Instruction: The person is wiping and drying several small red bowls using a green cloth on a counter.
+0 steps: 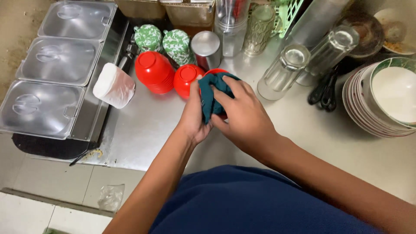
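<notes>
My left hand (193, 117) grips a red plastic cup (215, 72) from its left side; most of the cup is hidden behind both hands. My right hand (242, 115) presses a dark teal cloth (212, 93) against the cup, fingers spread over the cloth. Both hands are above a stainless steel counter (143, 130). Two more red cups (154, 71) (186, 78) lie upside down just left of the held one.
Lidded steel containers (52, 65) line the left. A white roll (113, 85), two green patterned cups (177, 45), a steel cup (206, 48), upturned glasses (284, 69), black scissors (324, 89) and a stack of bowls (383, 102) surround the hands.
</notes>
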